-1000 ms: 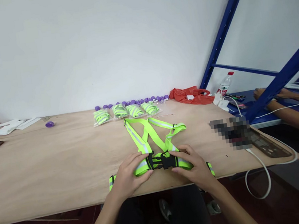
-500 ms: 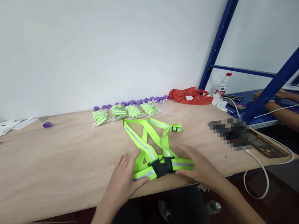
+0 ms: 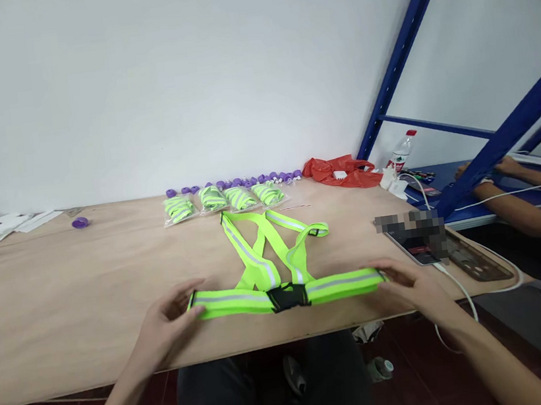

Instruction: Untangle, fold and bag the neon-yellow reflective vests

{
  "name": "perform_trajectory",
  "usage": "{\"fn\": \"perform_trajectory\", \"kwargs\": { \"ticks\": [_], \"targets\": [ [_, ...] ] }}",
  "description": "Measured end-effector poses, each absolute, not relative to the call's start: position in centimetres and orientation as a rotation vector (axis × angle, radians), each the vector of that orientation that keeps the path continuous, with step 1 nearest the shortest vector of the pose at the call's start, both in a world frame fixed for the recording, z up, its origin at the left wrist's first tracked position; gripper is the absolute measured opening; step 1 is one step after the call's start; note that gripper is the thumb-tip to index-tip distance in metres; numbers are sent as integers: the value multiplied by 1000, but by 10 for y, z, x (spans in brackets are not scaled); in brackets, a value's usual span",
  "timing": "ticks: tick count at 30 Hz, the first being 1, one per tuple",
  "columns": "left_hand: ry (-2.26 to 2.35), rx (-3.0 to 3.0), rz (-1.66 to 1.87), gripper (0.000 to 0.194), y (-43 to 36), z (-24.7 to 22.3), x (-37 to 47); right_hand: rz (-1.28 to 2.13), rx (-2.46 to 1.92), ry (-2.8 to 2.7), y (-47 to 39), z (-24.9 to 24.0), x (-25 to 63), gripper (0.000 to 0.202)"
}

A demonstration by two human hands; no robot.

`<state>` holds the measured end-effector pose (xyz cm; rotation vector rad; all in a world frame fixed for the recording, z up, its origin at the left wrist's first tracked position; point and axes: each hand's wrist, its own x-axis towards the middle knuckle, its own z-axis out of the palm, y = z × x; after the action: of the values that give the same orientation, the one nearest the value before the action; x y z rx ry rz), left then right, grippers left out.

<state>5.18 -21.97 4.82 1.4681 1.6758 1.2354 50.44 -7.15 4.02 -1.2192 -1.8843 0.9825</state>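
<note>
A lime-yellow reflective vest (image 3: 281, 254) made of straps with grey stripes lies on the wooden table (image 3: 88, 299). Its waist belt (image 3: 236, 300) runs straight across near the table's front edge, with a black buckle (image 3: 287, 296) at the middle. My left hand (image 3: 169, 319) pinches the belt's left end, by a black slider. At the right end, my right hand (image 3: 405, 281) grips the belt between thumb and fingers. The shoulder straps stretch away from me, crossing each other, and one curls over at the right.
Several bagged vests (image 3: 240, 198) lie near the wall, before a row of purple rolls (image 3: 248, 181). A red plastic bag (image 3: 341, 173), a bottle (image 3: 402, 150) and a phone (image 3: 412, 240) with a white cable are to the right. Another person's arms (image 3: 524, 202) show beyond the blue frame (image 3: 407, 31).
My hands have moved apart, left and right, drawing the waist belt out to a much wider, straight band. The shoulder straps stay about where they were.
</note>
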Motion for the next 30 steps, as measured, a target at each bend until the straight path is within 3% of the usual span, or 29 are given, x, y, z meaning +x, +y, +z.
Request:
{"fn": "perform_trajectory", "kwargs": {
  "ticks": [6,12,20,27,30],
  "targets": [
    [1358,992,1499,49,-178,84,37,1118,-1051,-1550,-37,49,499,59],
    [1407,983,1629,45,-189,79,24,1086,-1110,-1795,-46,65,501,63],
    [1670,1922,740,48,-238,74,15,835,-1194,-2320,-68,53,519,40],
    [1808,2211,529,46,-259,37,19,756,-1214,-2472,-84,27,521,34],
    [1838,2361,523,56,-256,40,28,796,-1181,-2471,-74,38,515,38]
  ]
}}
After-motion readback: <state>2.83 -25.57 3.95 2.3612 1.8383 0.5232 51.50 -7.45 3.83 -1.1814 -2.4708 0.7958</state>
